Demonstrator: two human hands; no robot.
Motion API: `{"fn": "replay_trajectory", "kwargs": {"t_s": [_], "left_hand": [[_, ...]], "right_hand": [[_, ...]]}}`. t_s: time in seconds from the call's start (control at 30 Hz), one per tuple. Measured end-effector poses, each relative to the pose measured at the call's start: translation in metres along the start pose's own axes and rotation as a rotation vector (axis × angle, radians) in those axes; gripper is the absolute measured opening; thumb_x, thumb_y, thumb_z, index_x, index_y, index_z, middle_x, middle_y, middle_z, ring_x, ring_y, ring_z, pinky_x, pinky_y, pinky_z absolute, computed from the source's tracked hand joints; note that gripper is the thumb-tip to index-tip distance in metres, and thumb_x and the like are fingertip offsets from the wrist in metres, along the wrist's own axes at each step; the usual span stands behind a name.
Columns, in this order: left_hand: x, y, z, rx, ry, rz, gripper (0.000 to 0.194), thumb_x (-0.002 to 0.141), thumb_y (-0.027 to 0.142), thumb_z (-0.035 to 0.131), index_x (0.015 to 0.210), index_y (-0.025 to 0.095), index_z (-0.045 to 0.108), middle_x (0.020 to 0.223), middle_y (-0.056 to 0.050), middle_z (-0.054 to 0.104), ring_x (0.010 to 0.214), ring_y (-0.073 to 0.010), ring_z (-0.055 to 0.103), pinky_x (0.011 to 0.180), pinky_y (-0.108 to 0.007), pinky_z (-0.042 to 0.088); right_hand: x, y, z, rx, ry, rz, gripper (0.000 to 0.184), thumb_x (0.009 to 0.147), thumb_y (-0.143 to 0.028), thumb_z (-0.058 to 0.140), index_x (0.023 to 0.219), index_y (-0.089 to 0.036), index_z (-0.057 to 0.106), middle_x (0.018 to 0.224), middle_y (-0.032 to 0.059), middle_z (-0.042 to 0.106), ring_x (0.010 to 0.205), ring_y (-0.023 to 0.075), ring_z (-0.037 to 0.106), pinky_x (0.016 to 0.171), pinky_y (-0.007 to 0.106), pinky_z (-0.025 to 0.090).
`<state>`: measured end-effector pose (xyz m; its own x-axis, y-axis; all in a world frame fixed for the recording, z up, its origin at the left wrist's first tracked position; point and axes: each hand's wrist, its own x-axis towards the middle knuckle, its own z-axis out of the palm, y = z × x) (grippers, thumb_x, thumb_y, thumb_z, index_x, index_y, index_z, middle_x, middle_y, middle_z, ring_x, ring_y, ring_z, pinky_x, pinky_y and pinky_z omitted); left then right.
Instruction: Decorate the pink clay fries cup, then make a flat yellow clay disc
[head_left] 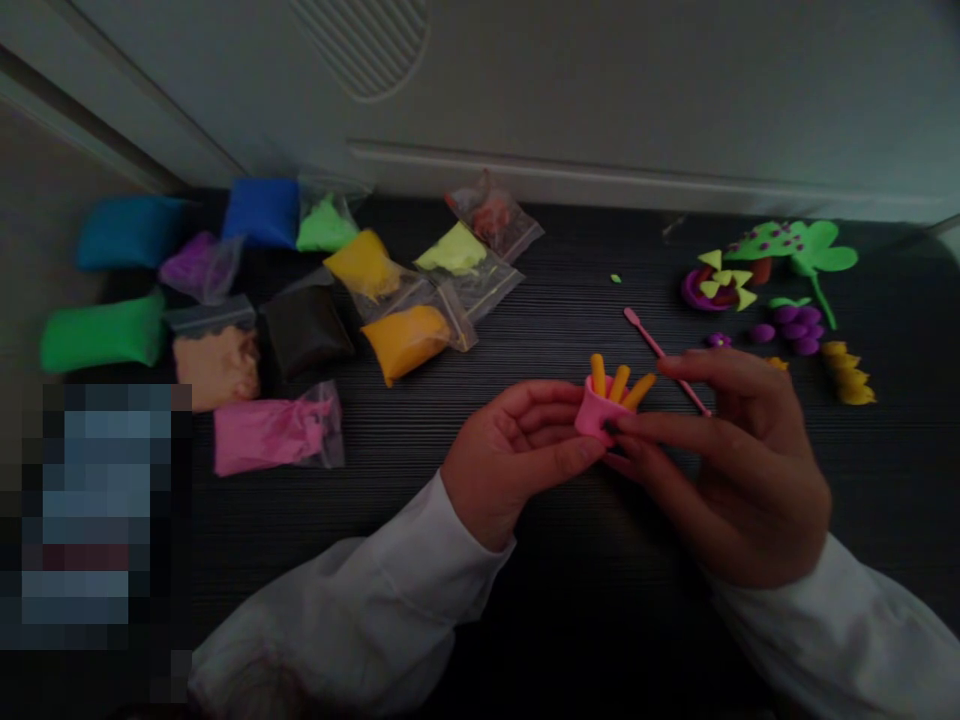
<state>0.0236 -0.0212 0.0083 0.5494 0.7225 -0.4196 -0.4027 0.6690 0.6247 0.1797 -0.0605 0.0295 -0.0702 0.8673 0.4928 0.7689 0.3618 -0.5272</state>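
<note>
Both my hands meet at the middle of a dark table. My left hand (517,450) and my right hand (727,460) pinch a small pink clay cup (596,413) between fingers and thumbs. Three yellow-orange clay sticks (620,382) stand upright in the cup, like fries in a holder. A thin pink modelling tool (651,343) lies on the table just behind my right hand, partly hidden by its fingers. White sleeves cover both my wrists.
Several bags of coloured clay (277,300) lie at the left: blue, green, purple, yellow, orange, black, tan, pink. Finished clay pieces sit at the right: a green leafy shape (810,250), purple grapes (796,325), yellow pieces (847,375). A grey wall (600,100) runs behind.
</note>
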Motion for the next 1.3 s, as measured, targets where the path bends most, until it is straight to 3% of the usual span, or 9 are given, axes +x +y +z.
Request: {"fn": "replay_trajectory", "kwargs": {"t_s": [0.83,1.07,1.3], "left_hand": [[0.0001,0.0012,0.0011,0.021,0.003,0.009,0.030,0.060,0.007,0.066,0.086,0.015,0.055,0.084,0.000,0.065,0.077,-0.0095,0.060,0.075,-0.023,0.047],[-0.0003,0.0014,0.0018,0.013,-0.005,0.007,0.028,0.059,0.007,0.066,0.084,0.016,0.056,0.084,0.001,0.064,0.076,-0.0099,0.060,0.079,-0.027,0.045],[-0.0013,0.0050,0.0076,-0.047,0.014,0.007,0.017,0.065,0.012,0.062,0.080,0.015,0.054,0.079,0.000,0.064,0.071,-0.0096,0.060,0.072,-0.025,0.048]], "right_hand": [[0.0032,0.0021,-0.0023,-0.024,-0.004,-0.045,0.028,0.061,-0.013,0.065,0.085,-0.026,0.061,0.104,0.0032,0.052,0.098,0.0232,0.049,0.083,0.046,0.041],[0.0024,0.0012,-0.0028,-0.060,-0.014,-0.056,0.028,0.061,-0.013,0.065,0.086,-0.025,0.061,0.105,0.0040,0.052,0.098,0.0243,0.048,0.082,0.047,0.041],[0.0018,-0.0005,-0.0019,-0.108,-0.017,-0.060,0.026,0.064,-0.014,0.062,0.086,-0.027,0.060,0.104,0.0032,0.053,0.097,0.0248,0.049,0.083,0.047,0.041]]}}
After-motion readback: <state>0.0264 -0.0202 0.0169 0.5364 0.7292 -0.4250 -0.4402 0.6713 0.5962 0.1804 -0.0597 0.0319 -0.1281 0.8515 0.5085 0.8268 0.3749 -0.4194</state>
